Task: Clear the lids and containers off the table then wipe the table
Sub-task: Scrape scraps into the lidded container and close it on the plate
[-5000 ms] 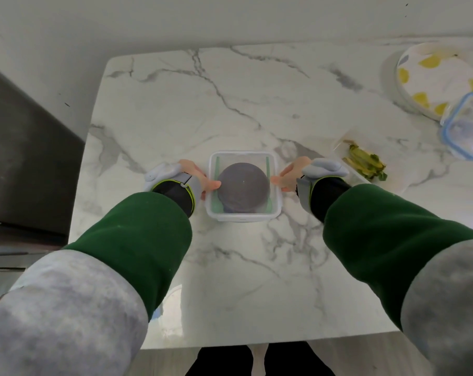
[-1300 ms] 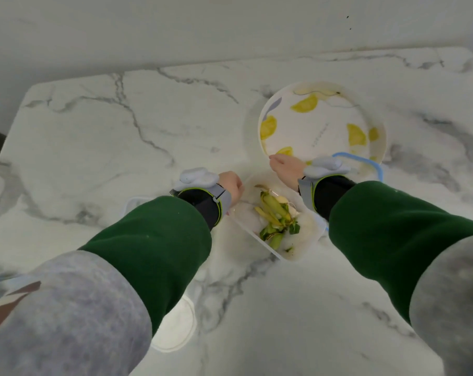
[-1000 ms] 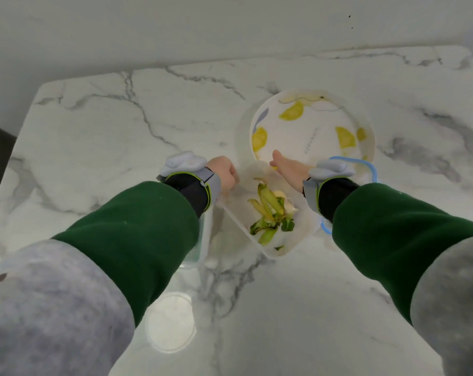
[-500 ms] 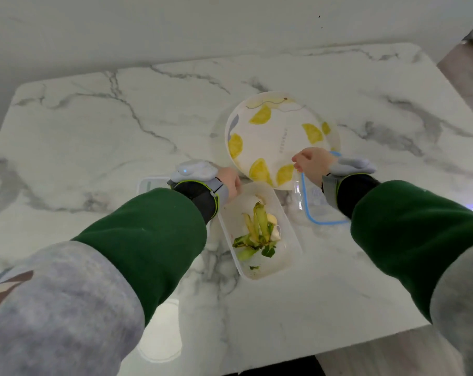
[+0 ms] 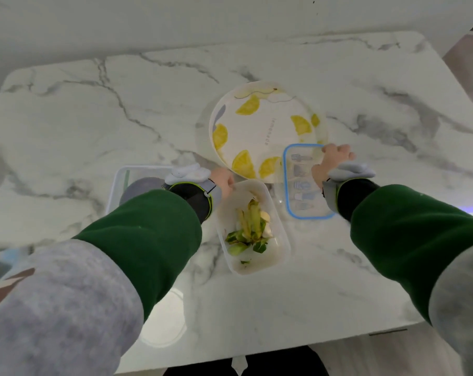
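A clear rectangular container (image 5: 274,256) with green vegetable scraps sits mid-table. My left hand (image 5: 224,180) grips its far left corner. To its right lies a blue-rimmed clear lid (image 5: 301,183); my right hand (image 5: 330,162) holds that lid's far right edge, fingers curled over the rim. Left of the scraps container, a second clear container (image 5: 118,180) with a dark round thing inside is partly hidden behind my left forearm. A round white lid (image 5: 166,321) lies near the front edge.
A white plate (image 5: 267,131) with lemon-slice print lies beyond both containers, its near edge under the blue-rimmed lid. The marble table (image 5: 94,118) ends at a wall behind. Its right edge and front edge drop to the floor.
The scraps container has been drawn toward me and turned lengthwise. My right hand left it and took hold of the blue-rimmed lid. The view shifted since five seconds ago, when both hands held the other container.
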